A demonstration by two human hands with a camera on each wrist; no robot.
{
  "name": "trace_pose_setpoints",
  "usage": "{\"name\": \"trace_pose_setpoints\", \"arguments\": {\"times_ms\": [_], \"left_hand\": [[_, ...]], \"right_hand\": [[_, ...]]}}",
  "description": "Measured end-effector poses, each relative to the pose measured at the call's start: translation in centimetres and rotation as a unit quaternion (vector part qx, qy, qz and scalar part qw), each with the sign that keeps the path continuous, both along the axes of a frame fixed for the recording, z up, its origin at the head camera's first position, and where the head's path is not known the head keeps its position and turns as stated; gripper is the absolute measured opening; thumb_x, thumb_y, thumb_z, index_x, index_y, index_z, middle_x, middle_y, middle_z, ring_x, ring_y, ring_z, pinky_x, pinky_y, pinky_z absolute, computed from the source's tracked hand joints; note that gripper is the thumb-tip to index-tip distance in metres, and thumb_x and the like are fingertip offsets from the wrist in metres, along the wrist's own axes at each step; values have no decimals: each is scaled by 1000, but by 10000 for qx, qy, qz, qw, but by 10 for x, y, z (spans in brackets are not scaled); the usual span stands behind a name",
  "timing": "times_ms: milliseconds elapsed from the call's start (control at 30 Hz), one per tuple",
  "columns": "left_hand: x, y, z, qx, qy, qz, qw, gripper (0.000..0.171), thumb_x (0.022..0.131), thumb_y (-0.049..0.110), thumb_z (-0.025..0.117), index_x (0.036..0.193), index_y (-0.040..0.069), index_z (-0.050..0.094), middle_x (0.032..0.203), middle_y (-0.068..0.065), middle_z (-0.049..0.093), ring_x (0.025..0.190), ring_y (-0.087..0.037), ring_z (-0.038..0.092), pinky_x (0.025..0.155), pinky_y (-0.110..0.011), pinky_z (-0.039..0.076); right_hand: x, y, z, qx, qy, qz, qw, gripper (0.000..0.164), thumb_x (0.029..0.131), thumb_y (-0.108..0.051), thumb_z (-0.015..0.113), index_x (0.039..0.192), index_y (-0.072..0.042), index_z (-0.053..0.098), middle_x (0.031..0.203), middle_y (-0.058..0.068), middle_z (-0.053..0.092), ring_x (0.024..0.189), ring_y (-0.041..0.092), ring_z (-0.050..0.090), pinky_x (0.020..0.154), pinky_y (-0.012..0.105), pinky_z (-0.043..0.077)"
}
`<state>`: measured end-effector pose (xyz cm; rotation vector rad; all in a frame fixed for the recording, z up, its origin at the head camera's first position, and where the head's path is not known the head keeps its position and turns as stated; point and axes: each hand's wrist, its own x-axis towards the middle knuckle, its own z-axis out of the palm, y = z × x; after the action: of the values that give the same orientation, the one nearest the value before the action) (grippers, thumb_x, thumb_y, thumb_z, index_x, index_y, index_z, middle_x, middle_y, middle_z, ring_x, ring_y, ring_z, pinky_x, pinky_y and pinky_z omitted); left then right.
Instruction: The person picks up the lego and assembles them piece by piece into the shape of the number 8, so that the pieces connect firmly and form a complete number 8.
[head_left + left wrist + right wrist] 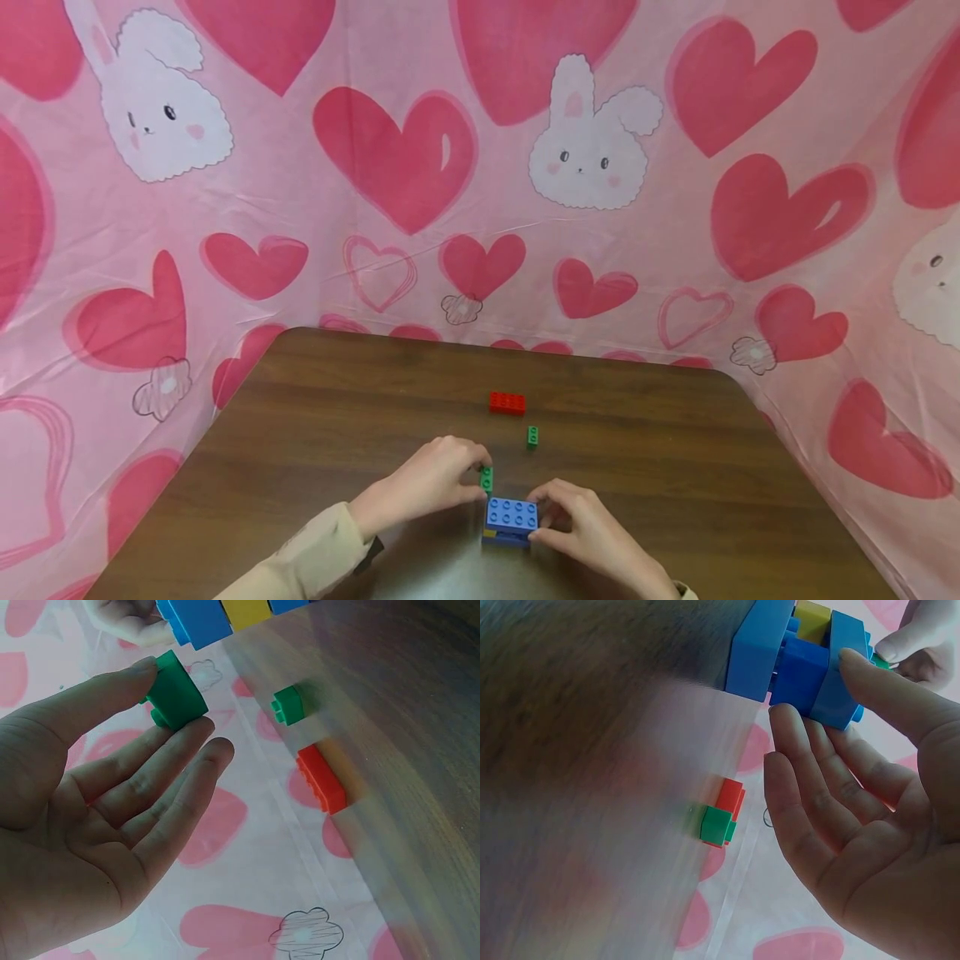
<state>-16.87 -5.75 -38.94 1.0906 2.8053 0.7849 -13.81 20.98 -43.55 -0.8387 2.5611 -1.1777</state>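
Note:
Between thumb and fingers, my left hand (427, 487) pinches a green two-stud brick (178, 691), raised just beside the stack's far left corner in the head view. The stack (512, 514) has a blue eight-stud brick on top and a blue brick at the bottom. In the right wrist view a yellow brick (813, 621) and a darker blue brick (800, 676) sit between those two layers. My right hand (581, 525) holds the stack's right side, thumb and fingertips against the top blue brick (840, 671).
Farther back on the brown table (375, 383) lie a red eight-stud brick (507, 404) and a second green two-stud brick (532, 437). A pink cloth (510, 242) with hearts and rabbits hangs behind the table and at its sides.

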Motion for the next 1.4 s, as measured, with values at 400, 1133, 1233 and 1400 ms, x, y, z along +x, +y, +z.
{"name": "trace_pose_setpoints", "arguments": {"times_ms": [400,1133,1233,1400], "left_hand": [[9,4,0,-78,-3,-167,9998,27,81,25,82,103,13,73,94,4,75,83,-6,66,76,-18,54],[14,10,-2,-195,-71,-223,9995,30,80,27,83,106,14,74,97,5,75,82,-4,66,77,-16,54],[14,10,-2,-198,-77,-228,9995,30,81,27,83,106,14,73,96,5,75,82,-4,66,76,-16,54],[16,11,-3,-197,-52,-235,9995,28,81,27,82,104,15,72,96,5,74,83,-4,66,73,-16,53]], "right_hand": [[0,0,-1,-23,107,22,9999,30,87,-30,75,109,-13,64,102,3,67,79,-4,62,69,19,55],[0,0,-1,-195,277,163,9993,27,88,-27,74,108,-12,63,99,4,67,79,-4,63,68,20,56],[0,-1,-1,-225,309,189,9991,27,88,-26,74,108,-11,63,99,5,67,79,-3,63,68,20,56],[1,-1,0,-238,301,171,9991,28,88,-26,75,109,-11,63,99,5,67,79,-2,63,68,20,56]]}}
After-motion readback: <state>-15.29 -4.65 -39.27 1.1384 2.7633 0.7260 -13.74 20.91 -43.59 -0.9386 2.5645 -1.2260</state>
